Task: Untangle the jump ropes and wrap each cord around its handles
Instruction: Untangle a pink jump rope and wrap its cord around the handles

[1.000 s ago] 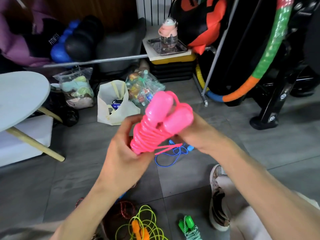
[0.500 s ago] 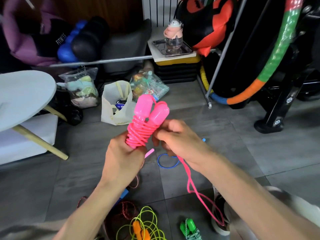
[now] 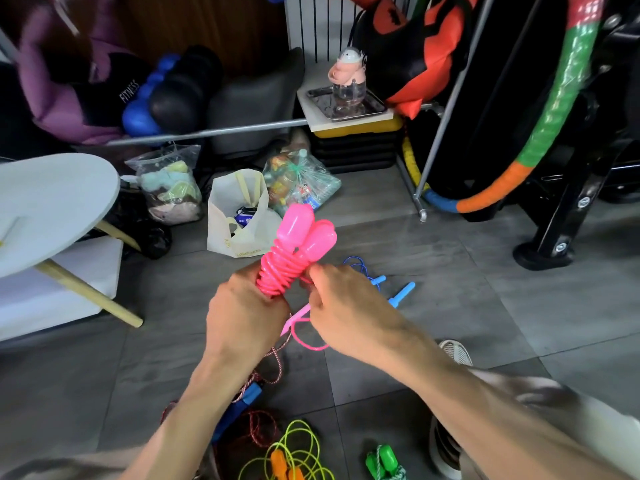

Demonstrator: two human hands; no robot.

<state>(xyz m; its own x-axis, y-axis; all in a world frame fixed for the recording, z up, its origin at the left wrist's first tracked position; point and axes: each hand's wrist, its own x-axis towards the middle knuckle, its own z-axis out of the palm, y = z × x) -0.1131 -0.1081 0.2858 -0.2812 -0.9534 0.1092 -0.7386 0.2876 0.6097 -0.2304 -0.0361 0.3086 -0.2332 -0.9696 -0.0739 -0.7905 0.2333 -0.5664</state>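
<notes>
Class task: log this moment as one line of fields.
left hand: holds pink handles | right hand: pinches pink cord | wrap: nearly done

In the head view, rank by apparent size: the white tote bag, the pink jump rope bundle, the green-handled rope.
1. White tote bag
2. Pink jump rope bundle, though it is nearer the camera, so unsure
3. Green-handled rope, partly cut off

Ropes crowd floor — right clear.

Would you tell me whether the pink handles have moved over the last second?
Yes: the pink handles have shifted left, closer to the white bag on the floor.
</notes>
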